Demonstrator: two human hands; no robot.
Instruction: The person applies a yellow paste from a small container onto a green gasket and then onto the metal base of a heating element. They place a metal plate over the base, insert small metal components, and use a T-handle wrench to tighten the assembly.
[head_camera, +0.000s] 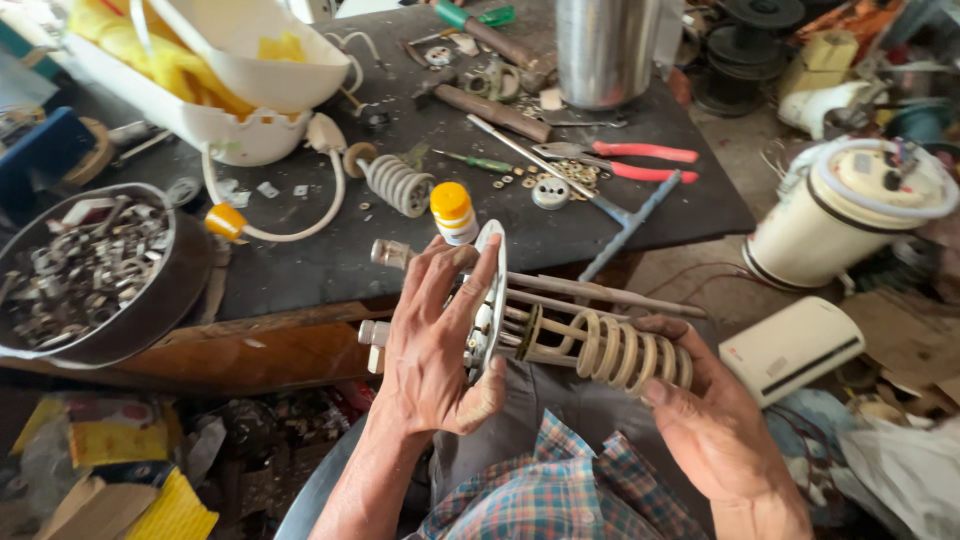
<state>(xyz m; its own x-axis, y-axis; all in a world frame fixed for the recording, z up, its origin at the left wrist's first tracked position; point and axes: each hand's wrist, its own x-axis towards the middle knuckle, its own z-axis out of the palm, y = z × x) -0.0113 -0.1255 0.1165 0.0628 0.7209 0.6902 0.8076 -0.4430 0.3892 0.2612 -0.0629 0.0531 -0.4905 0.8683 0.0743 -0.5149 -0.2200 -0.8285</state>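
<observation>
Head view shows a water-heater heating element (560, 335) held over the person's lap, just in front of the dark table (330, 255). The left hand (435, 340) has its grip clenched around the round metal flange, fingers over its rim; the right hand (700, 410) cups the far end of the coil from below, fingers curled on it. The coil looks stiff, crusted with pale chalky scale that would likely flake and feel gritty; the thin straight tubes seem easier to bend. Flange and coil body appear the soundest holds, and it is probably moderately heavy.
</observation>
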